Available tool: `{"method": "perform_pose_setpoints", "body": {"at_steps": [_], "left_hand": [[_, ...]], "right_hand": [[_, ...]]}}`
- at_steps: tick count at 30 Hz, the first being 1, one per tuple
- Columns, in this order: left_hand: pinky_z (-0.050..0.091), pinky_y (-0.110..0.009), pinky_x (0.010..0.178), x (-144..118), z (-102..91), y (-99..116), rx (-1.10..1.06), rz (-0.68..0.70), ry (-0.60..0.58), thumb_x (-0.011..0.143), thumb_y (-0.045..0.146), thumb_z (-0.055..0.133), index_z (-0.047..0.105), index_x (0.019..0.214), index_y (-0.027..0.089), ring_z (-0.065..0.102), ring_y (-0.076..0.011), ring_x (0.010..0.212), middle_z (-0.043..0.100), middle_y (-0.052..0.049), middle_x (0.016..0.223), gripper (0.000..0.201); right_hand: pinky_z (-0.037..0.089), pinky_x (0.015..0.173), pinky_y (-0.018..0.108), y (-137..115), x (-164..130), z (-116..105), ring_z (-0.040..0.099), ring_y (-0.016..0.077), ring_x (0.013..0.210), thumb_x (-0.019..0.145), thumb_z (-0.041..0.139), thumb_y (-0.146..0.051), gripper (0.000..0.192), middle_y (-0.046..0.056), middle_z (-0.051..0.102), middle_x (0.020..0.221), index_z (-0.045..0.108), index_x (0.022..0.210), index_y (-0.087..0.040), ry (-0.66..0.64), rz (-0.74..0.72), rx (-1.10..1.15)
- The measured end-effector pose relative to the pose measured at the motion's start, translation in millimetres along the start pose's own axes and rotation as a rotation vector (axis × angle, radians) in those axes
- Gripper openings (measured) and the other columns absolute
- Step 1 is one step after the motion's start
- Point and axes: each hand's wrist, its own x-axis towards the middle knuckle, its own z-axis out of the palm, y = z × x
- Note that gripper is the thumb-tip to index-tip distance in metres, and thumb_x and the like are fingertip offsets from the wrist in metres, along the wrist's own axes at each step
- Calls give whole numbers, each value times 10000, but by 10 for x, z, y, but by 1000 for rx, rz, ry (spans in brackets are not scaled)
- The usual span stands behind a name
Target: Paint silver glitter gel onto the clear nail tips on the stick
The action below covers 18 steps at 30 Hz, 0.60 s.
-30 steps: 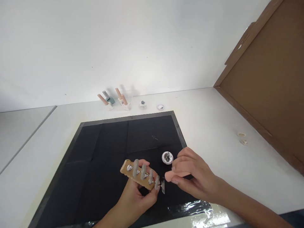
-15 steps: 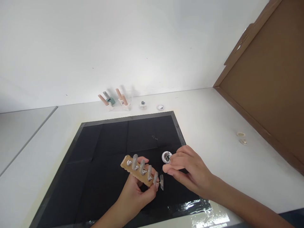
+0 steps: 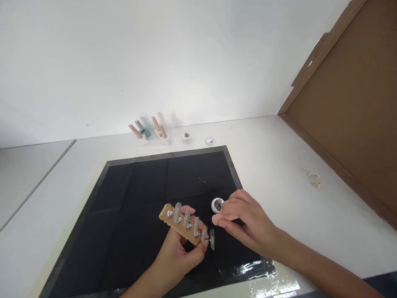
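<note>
My left hand (image 3: 186,252) is closed around a tan wooden nail display stand (image 3: 166,210). Clear false nails (image 3: 187,218) stand in a row on silver magnetic posts along it, the nearest one at the right end. My right hand (image 3: 245,221) pinches a peach-coloured polish cap (image 3: 218,219), its rounded end pointing left. Whether a brush is attached cannot be seen. Right beside those fingertips, on the black mat (image 3: 139,240), stands a small round white jar (image 3: 213,205) with silvery flakes inside. The fingers partly hide its right side.
Several nail polish bottles (image 3: 164,140) with peach or grey-green caps stand by the back wall. A small clear bottle (image 3: 186,139) and a round white lid (image 3: 209,141) are to their right. Two small cream pieces (image 3: 314,175) lie near the brown cardboard (image 3: 347,103).
The nail stand in my left hand has shifted very slightly to the right. My right hand stays beside the jar, still pinching the peach cap.
</note>
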Motion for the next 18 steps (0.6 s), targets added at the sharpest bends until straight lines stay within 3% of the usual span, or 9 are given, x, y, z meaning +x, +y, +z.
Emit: {"method": "perform_pose_setpoints", "body": {"at_steps": [5,9,15,18], "left_hand": [[455,-248,613,8,-9,25,-47,-15,-17,770,148,629,296,1083,295,539,-94,631,554,63,777,480],[456,-249,612,9,-23,39,-100,-37,-48,771,151,647,294,1092,292,533,-85,609,565,61,783,498],[439,-220,548,21,-3,80,-241,-50,-49,755,226,705,321,1087,287,523,-71,558,564,63,760,511],[453,-228,544,30,7,137,-273,-85,-45,744,234,722,333,1078,290,531,-77,550,571,67,749,516]], "right_hand": [[465,628,290,-12,0,-34,511,160,710,938,501,-301,97,14,634,723,526,918,-210,-32,29,191],[466,639,294,-7,-6,-19,511,160,719,940,496,-317,126,22,642,731,532,908,-201,-68,33,169],[458,649,291,-1,-27,14,516,160,719,922,517,-216,45,11,649,756,547,889,-210,25,58,59],[462,631,287,-10,-36,6,525,158,712,926,507,-221,41,13,644,758,536,896,-218,89,82,132]]}}
